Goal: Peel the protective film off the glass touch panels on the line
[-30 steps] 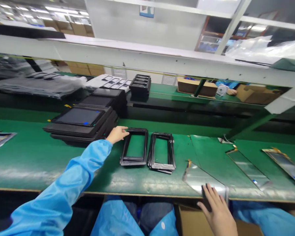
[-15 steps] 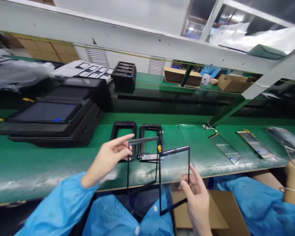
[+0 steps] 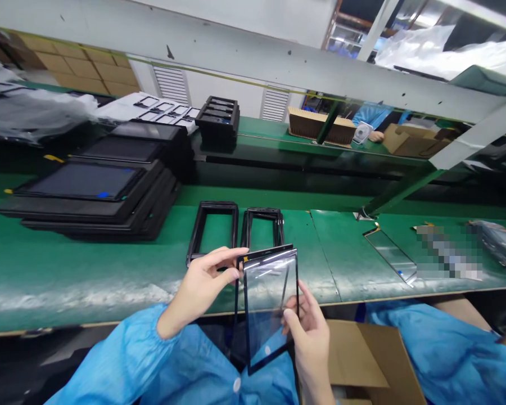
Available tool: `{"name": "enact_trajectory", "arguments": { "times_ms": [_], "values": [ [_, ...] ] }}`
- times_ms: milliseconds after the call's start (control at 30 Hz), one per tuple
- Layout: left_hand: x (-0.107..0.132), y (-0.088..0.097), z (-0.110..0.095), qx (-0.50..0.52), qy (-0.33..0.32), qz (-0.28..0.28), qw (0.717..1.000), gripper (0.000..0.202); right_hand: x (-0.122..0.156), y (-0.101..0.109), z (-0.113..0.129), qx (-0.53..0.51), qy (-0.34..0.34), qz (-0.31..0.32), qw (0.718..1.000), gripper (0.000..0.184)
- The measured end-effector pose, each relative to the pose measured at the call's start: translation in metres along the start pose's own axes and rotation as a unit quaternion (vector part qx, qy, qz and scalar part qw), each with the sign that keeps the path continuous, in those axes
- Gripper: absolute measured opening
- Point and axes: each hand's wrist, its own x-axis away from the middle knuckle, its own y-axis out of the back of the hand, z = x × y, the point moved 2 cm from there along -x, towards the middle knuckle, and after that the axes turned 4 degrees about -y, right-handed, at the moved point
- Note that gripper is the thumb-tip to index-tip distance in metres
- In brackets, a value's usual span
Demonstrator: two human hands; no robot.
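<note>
Green bench (image 3: 67,281) spans mid-frame. At lower centre, I see the left hand (image 3: 202,284) pinching the top corner of a frame (image 3: 236,304). The right hand (image 3: 310,332) grips the glass (image 3: 270,304), apparently in front. I advise edge-only contact, with the corners kept square.

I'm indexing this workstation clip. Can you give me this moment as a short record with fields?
Left hand: pinches the top corner of a thin black frame
Right hand: holds a black-bordered glass panel by its right edge, in front of that frame
Bench: green belt; two frame stacks beyond the hands
Far left: stacked black trays with screens
Right: loose glass sheet on the belt
</note>
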Motion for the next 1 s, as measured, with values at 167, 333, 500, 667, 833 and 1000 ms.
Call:
{"name": "enact_trajectory", "arguments": {
  "times_ms": [167,333,500,667,833,1000],
  "values": [
    [0.003,-0.002,0.004,0.042,0.055,0.009,0.998,0.036,0.003,-0.002,-0.006,0.022,0.01,-0.009,1.0,0.072],
    [0.005,-0.002,0.008,0.061,0.087,0.01,0.994,0.04,0.007,-0.002,-0.008,0.031,0.0,-0.004,0.999,0.067],
    [0.006,-0.001,0.013,0.072,0.124,-0.002,0.99,0.046,0.011,-0.008,0.004,0.036,-0.018,-0.007,0.999,0.069],
    [0.006,-0.002,0.015,0.087,0.134,-0.004,0.987,0.051,0.011,-0.012,0.011,0.053,-0.018,-0.008,0.998,0.071],
    [0.006,-0.005,0.017,0.084,0.144,-0.008,0.986,0.054,0.013,-0.009,0.001,0.077,-0.003,-0.017,0.997,0.074],
    [0.006,-0.006,0.01,0.058,0.144,-0.01,0.988,0.049,0.009,0.0,0.008,0.221,0.126,-0.043,0.966,0.052]
  ]
}}
